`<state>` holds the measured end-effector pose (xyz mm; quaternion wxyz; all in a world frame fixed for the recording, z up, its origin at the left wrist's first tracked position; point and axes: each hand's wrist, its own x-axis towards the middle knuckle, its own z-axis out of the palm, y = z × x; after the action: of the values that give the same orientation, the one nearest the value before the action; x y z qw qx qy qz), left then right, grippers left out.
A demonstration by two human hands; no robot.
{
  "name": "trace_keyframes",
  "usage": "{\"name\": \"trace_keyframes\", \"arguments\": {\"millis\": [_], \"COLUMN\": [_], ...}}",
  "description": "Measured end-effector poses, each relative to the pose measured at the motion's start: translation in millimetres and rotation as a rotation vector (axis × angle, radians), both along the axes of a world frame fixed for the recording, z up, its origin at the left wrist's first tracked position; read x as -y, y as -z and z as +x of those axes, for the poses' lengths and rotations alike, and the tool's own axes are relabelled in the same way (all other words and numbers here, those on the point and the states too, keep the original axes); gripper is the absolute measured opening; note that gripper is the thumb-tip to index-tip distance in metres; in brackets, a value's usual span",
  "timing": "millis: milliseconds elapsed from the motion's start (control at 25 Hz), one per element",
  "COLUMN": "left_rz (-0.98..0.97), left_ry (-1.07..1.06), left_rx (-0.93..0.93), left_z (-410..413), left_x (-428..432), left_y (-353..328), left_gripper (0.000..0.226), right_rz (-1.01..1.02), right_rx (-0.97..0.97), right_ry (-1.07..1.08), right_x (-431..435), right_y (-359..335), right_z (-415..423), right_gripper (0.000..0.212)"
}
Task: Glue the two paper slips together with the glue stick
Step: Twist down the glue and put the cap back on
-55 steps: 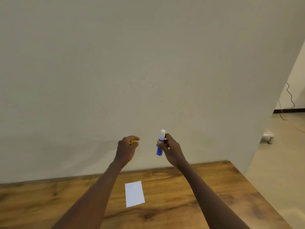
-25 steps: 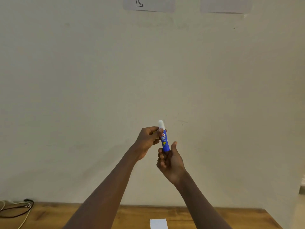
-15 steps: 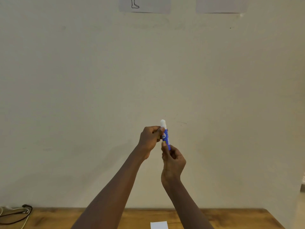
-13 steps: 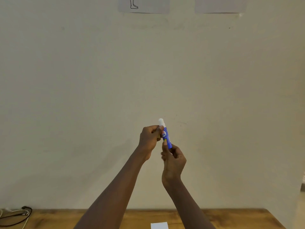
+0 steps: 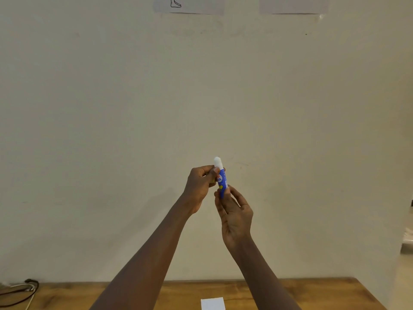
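A blue glue stick with its white glue tip bared stands upright in the air in front of the wall. My left hand pinches its upper part just below the white tip. My right hand holds its lower end with the fingertips. A small yellow bit shows inside my left fingers; I cannot tell what it is. A white paper slip lies flat on the wooden table at the bottom edge, partly cut off. No second slip is in view.
A plain cream wall fills most of the view, with two paper sheets stuck near the top. Cables lie at the table's left end. The table's right edge drops off near a pale floor.
The view has tilted up from the table to the wall. My hands came together on the glue stick. My right fingers have shifted around its lower end.
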<state>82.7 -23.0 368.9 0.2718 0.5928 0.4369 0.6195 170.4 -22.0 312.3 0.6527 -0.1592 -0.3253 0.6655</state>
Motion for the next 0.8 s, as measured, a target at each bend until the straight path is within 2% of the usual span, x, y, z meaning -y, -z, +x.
{"name": "trace_keyframes", "arguments": {"millis": [80,120,200,320,400,520,680,760,800], "left_rz": [0.004,0.006,0.010,0.010,0.001,-0.002,0.016,0.018,0.015], "left_ry": [0.038,0.049,0.057,0.031,0.020,0.032,0.045,0.027,0.023], "left_rx": [0.011,0.009,-0.006,-0.029,-0.018,-0.029,-0.030,-0.057,-0.055], "left_z": [-1.5,-1.6,-0.5,1.8,1.6,0.7,2.7,3.3,2.9], "left_x": [0.1,0.3,-0.1,-2.0,-2.0,-1.8,-1.7,-2.9,-2.9], "left_y": [0.3,0.3,0.1,0.9,1.5,1.0,-3.0,-3.9,-3.6], "left_gripper": [0.026,0.026,0.026,0.030,0.029,0.029,0.029,0.029,0.029], "right_rz": [-0.097,-0.147,-0.189,-0.121,-0.111,-0.223,-0.203,-0.136,-0.124], "right_rx": [0.070,0.092,0.020,-0.107,-0.092,-0.051,-0.196,-0.193,-0.163], "right_ry": [-0.139,-0.208,-0.249,-0.125,-0.116,-0.239,-0.232,-0.157,-0.159], "right_x": [0.1,0.8,2.7,0.6,0.4,1.5,1.7,-0.4,-0.2], "right_y": [-4.3,-6.6,-7.9,-2.3,0.4,-2.5,-3.8,-2.4,-2.9], "right_z": [5.3,7.4,7.4,3.3,4.5,10.5,9.4,9.4,10.4], "right_gripper": [0.048,0.054,0.041,0.021,0.026,0.047,0.021,0.009,0.010]}}
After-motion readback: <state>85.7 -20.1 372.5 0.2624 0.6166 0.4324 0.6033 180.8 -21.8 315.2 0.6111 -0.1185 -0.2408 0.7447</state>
